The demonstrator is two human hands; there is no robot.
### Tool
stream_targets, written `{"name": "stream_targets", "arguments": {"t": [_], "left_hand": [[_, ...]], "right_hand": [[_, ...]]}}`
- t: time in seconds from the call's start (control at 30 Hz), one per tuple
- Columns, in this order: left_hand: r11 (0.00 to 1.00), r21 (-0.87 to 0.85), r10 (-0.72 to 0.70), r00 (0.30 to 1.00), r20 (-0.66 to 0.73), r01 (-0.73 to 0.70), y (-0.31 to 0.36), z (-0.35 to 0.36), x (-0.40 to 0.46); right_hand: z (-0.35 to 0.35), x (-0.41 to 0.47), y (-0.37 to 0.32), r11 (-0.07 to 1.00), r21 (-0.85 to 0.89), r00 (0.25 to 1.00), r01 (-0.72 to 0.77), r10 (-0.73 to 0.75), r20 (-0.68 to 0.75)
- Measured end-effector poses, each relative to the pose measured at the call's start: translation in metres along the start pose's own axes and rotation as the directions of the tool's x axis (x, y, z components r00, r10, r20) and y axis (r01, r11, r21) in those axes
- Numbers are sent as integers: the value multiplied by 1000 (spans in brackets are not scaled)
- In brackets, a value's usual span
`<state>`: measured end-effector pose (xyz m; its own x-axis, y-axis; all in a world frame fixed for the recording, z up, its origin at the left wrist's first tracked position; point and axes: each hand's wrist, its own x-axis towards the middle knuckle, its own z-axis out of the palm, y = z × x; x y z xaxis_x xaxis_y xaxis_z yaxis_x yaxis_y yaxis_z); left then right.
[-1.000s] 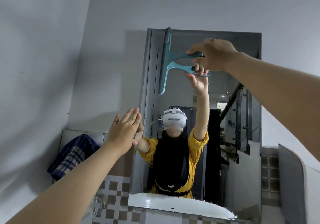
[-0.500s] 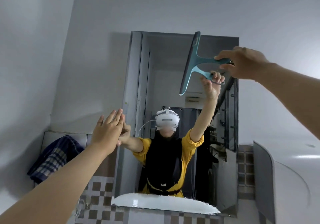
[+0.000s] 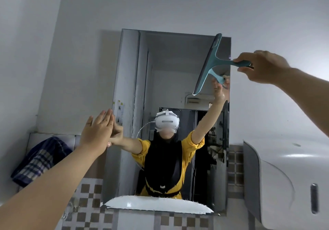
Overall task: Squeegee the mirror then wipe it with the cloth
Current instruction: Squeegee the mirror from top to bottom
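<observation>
Squeegee (image 3: 208, 64), teal, no legible brand or writing: handle gripped in the right hand (image 3: 261, 67), blade against the upper right of the mirror (image 3: 169, 66). Left hand (image 3: 98, 132): fingers straight, flat at the mirror's left edge, well apart from the squeegee. Cloth (image 3: 39, 158), blue plaid, lies below and left of the left hand.

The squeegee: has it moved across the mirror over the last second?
Yes. The squeegee, held by the right hand, has swept from the mirror's left edge to its right edge, staying near the top.
</observation>
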<state>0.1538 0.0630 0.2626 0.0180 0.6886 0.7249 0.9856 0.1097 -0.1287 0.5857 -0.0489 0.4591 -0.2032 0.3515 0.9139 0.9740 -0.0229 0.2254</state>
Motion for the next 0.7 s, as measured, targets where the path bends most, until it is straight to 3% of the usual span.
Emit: {"name": "stream_targets", "arguments": {"t": [0.07, 0.17, 0.33, 0.57, 0.7], "left_hand": [[1000, 21, 14, 1000, -21, -13, -1, 1, -1], [985, -167, 24, 991, -130, -46, -2, 6, -2], [999, 31, -17, 1000, -11, 17, 1, 8, 4], [999, 40, 7, 1000, -18, -7, 3, 1, -5], [997, -58, 47, 997, -54, -51, 0, -2, -9]], "right_hand": [[-2, -6, 9, 999, -3, 999, -32, 32, 16], [-4, -15, 19, 998, 5, 998, -63, 62, 30], [4, -30, 8, 997, 29, 997, -71, 71, 3], [26, -52, -48, 958, 160, 970, -240, 244, -5], [33, -57, -86, 895, 245, 924, -373, 382, 11]]}}
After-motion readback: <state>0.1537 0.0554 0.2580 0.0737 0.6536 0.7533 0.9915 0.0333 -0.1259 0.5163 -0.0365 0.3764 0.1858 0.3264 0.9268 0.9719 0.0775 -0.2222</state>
